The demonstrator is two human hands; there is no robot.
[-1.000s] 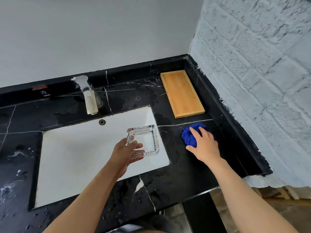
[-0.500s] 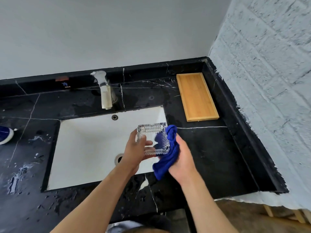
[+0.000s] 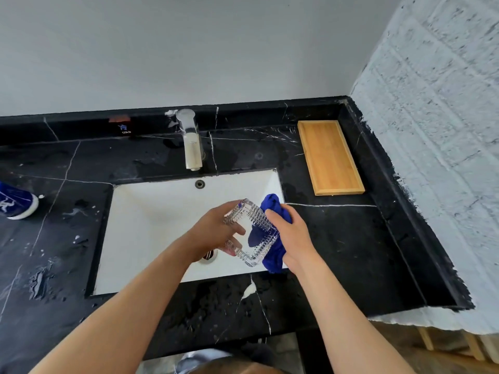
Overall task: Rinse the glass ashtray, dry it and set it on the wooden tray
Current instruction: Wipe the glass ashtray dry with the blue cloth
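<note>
One head-worn wide-angle camera looks steeply forward and down, from close above, onto the sink (image 3: 151,225) and countertop (image 3: 337,252).

Black marble countertop (image 3: 337,247) with white veining, wet in patches at left and front, with raised black backsplash (image 3: 243,114) along rear. White rectangular undermount sink (image 3: 151,220) with round overflow hole (image 3: 199,184) in rear wall and drain (image 3: 209,255) partly visible; metal faucet (image 3: 192,143) behind, spout over basin. Blue-and-white object (image 3: 16,202) cut off at left edge; small "COLD" label (image 3: 124,129) on backsplash; grey wall (image 3: 189,49) behind, whitewashed brick wall (image 3: 437,147) at right.
</note>
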